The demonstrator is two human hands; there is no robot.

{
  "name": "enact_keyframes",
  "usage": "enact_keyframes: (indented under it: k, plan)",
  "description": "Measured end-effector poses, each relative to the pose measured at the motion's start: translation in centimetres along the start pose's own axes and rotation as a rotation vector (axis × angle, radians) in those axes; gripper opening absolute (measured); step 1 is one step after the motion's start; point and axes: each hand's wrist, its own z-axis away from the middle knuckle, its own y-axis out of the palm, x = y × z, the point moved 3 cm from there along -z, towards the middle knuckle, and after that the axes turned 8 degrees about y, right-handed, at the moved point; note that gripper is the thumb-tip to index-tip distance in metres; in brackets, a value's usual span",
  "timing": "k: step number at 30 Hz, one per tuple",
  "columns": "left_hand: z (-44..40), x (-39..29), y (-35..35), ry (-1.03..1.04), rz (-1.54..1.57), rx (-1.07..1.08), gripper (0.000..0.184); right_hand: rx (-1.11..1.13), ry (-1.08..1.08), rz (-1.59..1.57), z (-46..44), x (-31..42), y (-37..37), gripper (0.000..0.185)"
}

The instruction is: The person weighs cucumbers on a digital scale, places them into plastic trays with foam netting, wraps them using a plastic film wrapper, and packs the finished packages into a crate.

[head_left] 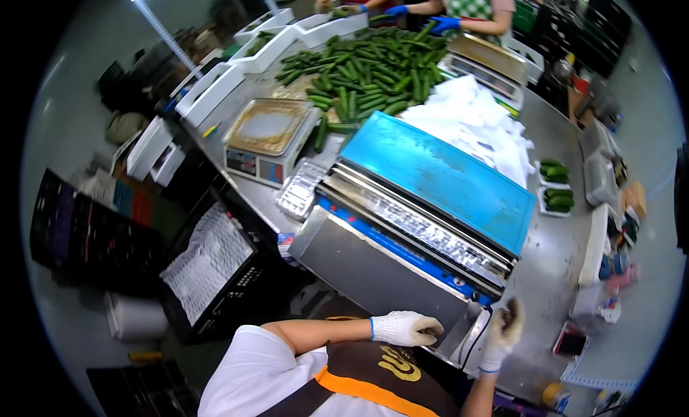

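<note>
My left hand [407, 329], in a white glove, is just in front of the wrapping machine [377, 270]. Its fingers are curled inward, and whatever they hold, if anything, is hidden. At the machine's right front corner, my right hand [500, 338] is raised in a white glove, palm side dark, fingers bent but apart, with nothing visible in it. A black cable [476, 339] runs down between the two hands. Clear film lies along the machine's roller, and behind it is a blue plate [438, 180]. Two trays of cucumbers [558, 199] sit to the right.
A large heap of cucumbers [366, 72] covers the table's far part. Nearby are a scale [269, 130], clear trays [301, 189], white netting [470, 123] and a second scale [488, 62]. A black crate [237, 291] stands at left. Two other people work across the table, one wearing blue gloves.
</note>
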Motion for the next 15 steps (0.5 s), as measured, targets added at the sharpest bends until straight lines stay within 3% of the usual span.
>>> enact_keyframes:
  k: [2,3,4,7,8,14,15]
  plan:
    - [1.2,0.4,-1.2,-0.016,0.004,-0.090,0.038,-0.033,-0.589,0.458,0.6,5.1,5.1,0.047]
    - [1.9,0.8,-1.7,-0.034,0.007,-0.128,0.038,0.128,-0.604,0.326,0.5,5.9,6.9,0.048]
    - [2.5,1.0,-2.1,-0.051,0.012,-0.163,0.038,0.149,-0.637,0.331,0.8,5.6,8.4,0.045]
    - [3.9,2.5,-2.9,-0.036,0.050,-0.263,0.037,0.196,-0.527,0.173,2.5,5.8,12.0,0.044]
    - [4.3,2.7,-3.3,-0.024,0.059,-0.291,0.036,0.263,-0.387,0.091,3.2,5.9,12.9,0.041]
    - [8.5,3.0,-7.5,-0.056,-0.057,-0.239,0.040,0.470,-0.291,0.068,6.8,5.2,18.8,0.028]
    - [10.1,2.9,-8.8,-0.070,-0.052,-0.180,0.033,0.495,-0.186,0.051,7.3,5.0,19.7,0.028]
